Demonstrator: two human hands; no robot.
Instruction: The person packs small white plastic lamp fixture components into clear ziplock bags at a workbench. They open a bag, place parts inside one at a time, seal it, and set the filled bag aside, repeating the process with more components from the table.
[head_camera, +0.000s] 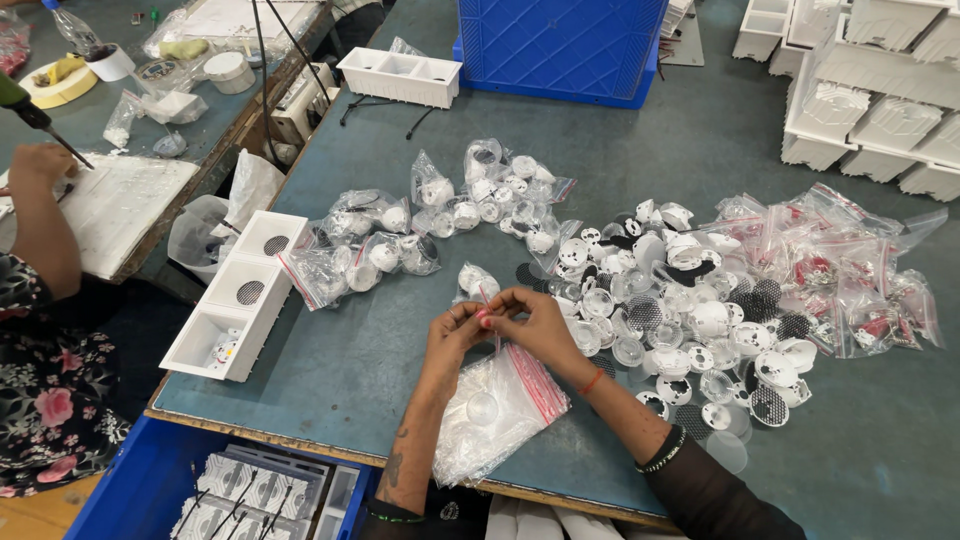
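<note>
Both hands, left (455, 330) and right (535, 322), fingertips pinching small bag (478, 285); wrists raised over table (340, 370)

Both forearms reach in from the near edge of the surface (780, 470), left hand (455, 335) and right hand (530, 322) meeting fingertip to fingertip, fingers pinched together, wrists slightly raised.

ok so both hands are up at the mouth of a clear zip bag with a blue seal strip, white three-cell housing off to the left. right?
Not quite: the seal strip on the clear plastic zip bag is red, not blue, as the head view shows. The rest holds: left hand and right hand meet at its mouth, and the white three-compartment plastic housing lies to the left.
</note>
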